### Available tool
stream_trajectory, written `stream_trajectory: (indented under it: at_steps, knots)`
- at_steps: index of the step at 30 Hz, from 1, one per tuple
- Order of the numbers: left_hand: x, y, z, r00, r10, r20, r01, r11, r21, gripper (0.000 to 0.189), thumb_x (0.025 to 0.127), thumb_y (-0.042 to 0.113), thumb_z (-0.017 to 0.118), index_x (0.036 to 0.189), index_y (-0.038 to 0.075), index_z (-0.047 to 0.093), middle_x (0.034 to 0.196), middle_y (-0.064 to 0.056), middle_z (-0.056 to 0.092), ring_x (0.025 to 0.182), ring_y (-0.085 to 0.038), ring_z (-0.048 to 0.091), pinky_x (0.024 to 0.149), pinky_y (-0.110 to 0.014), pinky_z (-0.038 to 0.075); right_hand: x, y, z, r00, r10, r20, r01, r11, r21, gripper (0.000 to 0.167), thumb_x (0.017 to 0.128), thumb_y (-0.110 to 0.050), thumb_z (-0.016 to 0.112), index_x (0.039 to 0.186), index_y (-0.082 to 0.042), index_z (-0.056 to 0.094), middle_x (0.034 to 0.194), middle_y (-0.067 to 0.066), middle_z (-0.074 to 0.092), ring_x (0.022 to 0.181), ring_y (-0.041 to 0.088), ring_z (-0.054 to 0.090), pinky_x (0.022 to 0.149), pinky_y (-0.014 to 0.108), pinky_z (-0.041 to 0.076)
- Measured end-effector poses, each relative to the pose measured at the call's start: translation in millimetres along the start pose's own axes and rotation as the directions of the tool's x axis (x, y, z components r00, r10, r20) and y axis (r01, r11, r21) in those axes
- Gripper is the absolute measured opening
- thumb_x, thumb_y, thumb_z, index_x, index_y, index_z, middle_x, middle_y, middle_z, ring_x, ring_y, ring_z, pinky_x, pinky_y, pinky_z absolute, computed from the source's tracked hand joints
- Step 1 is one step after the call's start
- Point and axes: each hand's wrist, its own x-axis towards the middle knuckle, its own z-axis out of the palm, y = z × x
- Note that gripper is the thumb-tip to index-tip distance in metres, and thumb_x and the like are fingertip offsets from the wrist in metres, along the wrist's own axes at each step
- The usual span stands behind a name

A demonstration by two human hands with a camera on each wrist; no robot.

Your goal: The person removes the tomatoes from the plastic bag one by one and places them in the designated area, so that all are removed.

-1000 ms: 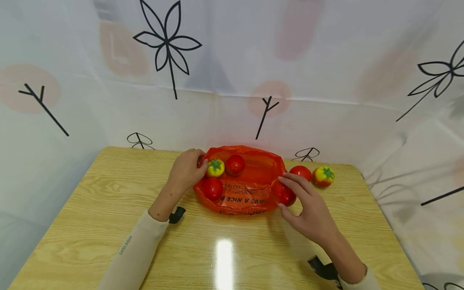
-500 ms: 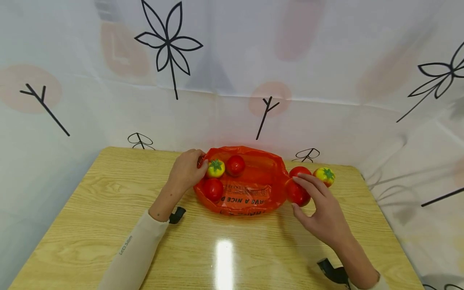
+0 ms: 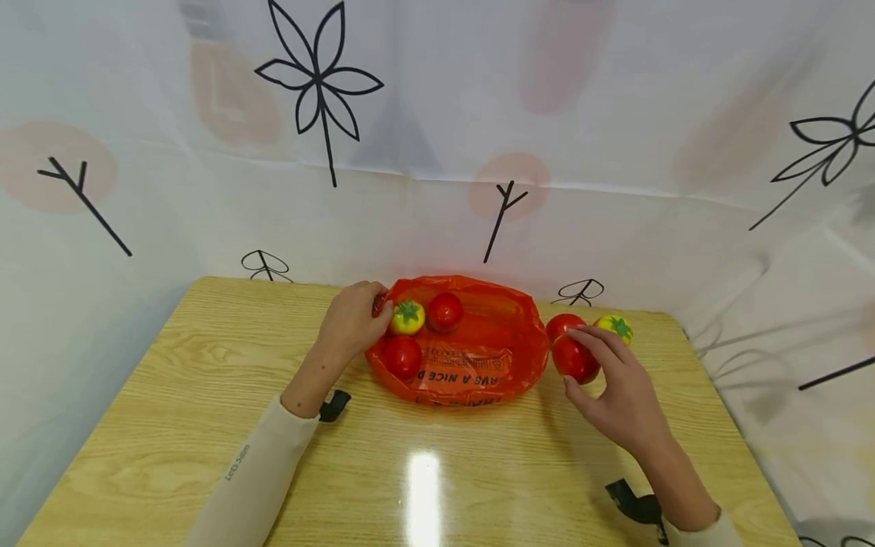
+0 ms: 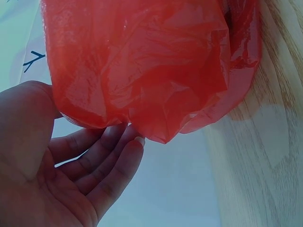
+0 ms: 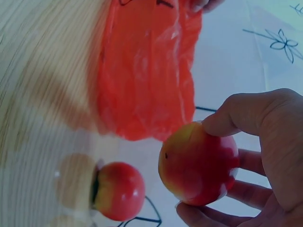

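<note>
A red plastic bag (image 3: 495,334) stands open-mouthed near the table's back edge. My left hand (image 3: 350,320) grips its left rim, thumb on one side and fingers on the other, as the left wrist view also shows at the bag's edge (image 4: 156,109). Beyond the bag's right rim, my right hand (image 3: 625,399) holds a toy tomato (image 3: 576,360) between thumb and fingertips; the right wrist view shows the held tomato's yellow-and-red side (image 5: 199,163). Inside the bag lie a yellow tomato with a green leaf top (image 3: 408,317) and two red ones (image 3: 444,311).
To the bag's right, a red tomato (image 3: 562,324) and a yellow-red one with green leaves (image 3: 617,327) sit behind the right hand, partly hidden. The wooden table (image 3: 205,395) meets a white patterned cloth (image 3: 424,213) at the back.
My right hand has moved right with the tomato, from over the bag's right rim to outside it. My left hand stays on the left rim.
</note>
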Motion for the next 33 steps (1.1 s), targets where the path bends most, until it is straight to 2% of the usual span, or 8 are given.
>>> stream_trajectory:
  at_steps: [5, 13, 21, 33]
  knots:
    - [-0.8, 1.0, -0.7, 1.0, 0.001, 0.004, -0.001, 1.0, -0.002, 0.025, 0.1, 0.02, 0.065, 0.112, -0.001, 0.075, 0.095, -0.012, 0.072, 0.08, -0.025, 0.064, 0.07, -0.038, 0.057, -1.2, 8.4, 2.5, 1.0, 0.025, 0.018, -0.024, 1.0, -0.011, 0.066, 0.072, 0.002, 0.088, 0.134, 0.0, 0.064, 0.139, 0.021, 0.059, 0.121, 0.044, 0.06, 0.078, 0.062, 0.061]
    - [0.0, 1.2, -1.0, 1.0, -0.008, 0.004, 0.008, 1.0, -0.003, 0.026, 0.1, 0.02, 0.065, 0.113, -0.001, 0.075, 0.099, -0.013, 0.073, 0.083, -0.026, 0.065, 0.072, -0.039, 0.059, -2.3, 18.9, 8.4, 0.993, 0.08, 0.088, -0.079, 0.997, -0.014, 0.064, 0.073, 0.002, 0.086, 0.133, 0.001, 0.064, 0.139, 0.023, 0.057, 0.123, 0.046, 0.057, 0.08, 0.065, 0.06]
    - [0.1, 1.2, -1.0, 1.0, -0.003, 0.004, 0.003, 1.0, -0.004, 0.027, 0.1, 0.02, 0.065, 0.113, -0.001, 0.075, 0.1, -0.013, 0.073, 0.085, -0.027, 0.066, 0.074, -0.04, 0.059, -3.8, 25.6, 13.1, 0.966, 0.144, 0.213, -0.144, 0.989, -0.019, 0.065, 0.074, 0.002, 0.086, 0.135, 0.0, 0.062, 0.14, 0.022, 0.056, 0.123, 0.047, 0.056, 0.087, 0.066, 0.059]
    - [0.1, 0.5, 0.5, 1.0, 0.0, 0.002, 0.0, 1.0, 0.0, 0.026, 0.1, 0.021, 0.065, 0.112, 0.0, 0.075, 0.098, -0.012, 0.072, 0.084, -0.027, 0.065, 0.073, -0.039, 0.059, -4.8, 27.2, 15.7, 0.938, 0.19, 0.29, -0.191, 0.981, -0.024, 0.065, 0.078, 0.002, 0.085, 0.138, -0.002, 0.062, 0.14, 0.023, 0.051, 0.123, 0.047, 0.056, 0.091, 0.065, 0.057]
